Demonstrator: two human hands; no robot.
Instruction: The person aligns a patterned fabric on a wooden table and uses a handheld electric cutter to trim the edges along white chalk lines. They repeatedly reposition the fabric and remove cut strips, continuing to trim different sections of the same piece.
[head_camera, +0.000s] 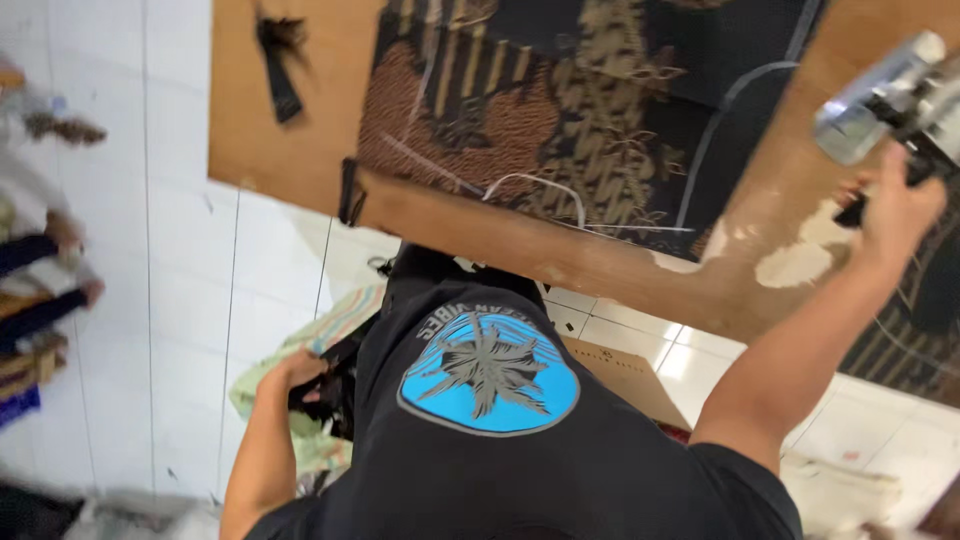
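- The white tiled floor (180, 330) fills the left of my view, smooth squares with thin dark joints; blurred bundles of cloth lie at its far left edge.
- A brown wooden table (600, 270) slants across the top, its flat face worn — pale patches show where the surface has chipped near the right edge.
- On the table lies a dark patterned fabric (580, 110), black with brown and tan stripes and leafy motifs, white chalk lines curving over it.
- My black shirt (480, 450) takes up the lower middle, with a rounded blue badge printed on it.
- A flat piece of brown cardboard (625, 375) rests on the floor just beside my body, under the table's edge.
- A crumpled pale green cloth (320, 400) lies on the floor by my left side.
- My right hand (895, 215) is raised over the table's right end, fingers closed around the dark handle of a silver-grey metal tool (875, 105) — the tool sits above and left of my knuckles, blurred.
- My left hand (295, 375) hangs low beside my hip, curled shut on a black scrap of cloth (325, 395), over the green cloth.
- A narrow black strip (280, 60) lies alone on the table's top-left corner.
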